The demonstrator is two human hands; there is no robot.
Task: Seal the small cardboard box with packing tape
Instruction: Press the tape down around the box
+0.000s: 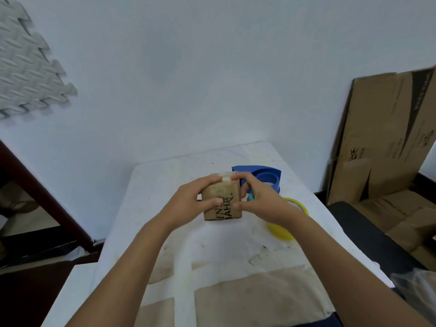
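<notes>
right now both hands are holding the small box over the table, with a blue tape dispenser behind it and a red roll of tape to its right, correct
Not quite: the roll of tape is yellow, not red, as the head view shows. The rest holds: the left hand and right hand hold the small box over the table, with the blue tape dispenser behind it.

Soft even daylight, faint shadows, slight overall blur, wide-angle bowing at edges

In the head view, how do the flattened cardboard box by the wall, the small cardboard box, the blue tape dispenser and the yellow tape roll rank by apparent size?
1. flattened cardboard box
2-4. unsure: blue tape dispenser, small cardboard box and yellow tape roll look similar, all partly hidden by hands.
</notes>
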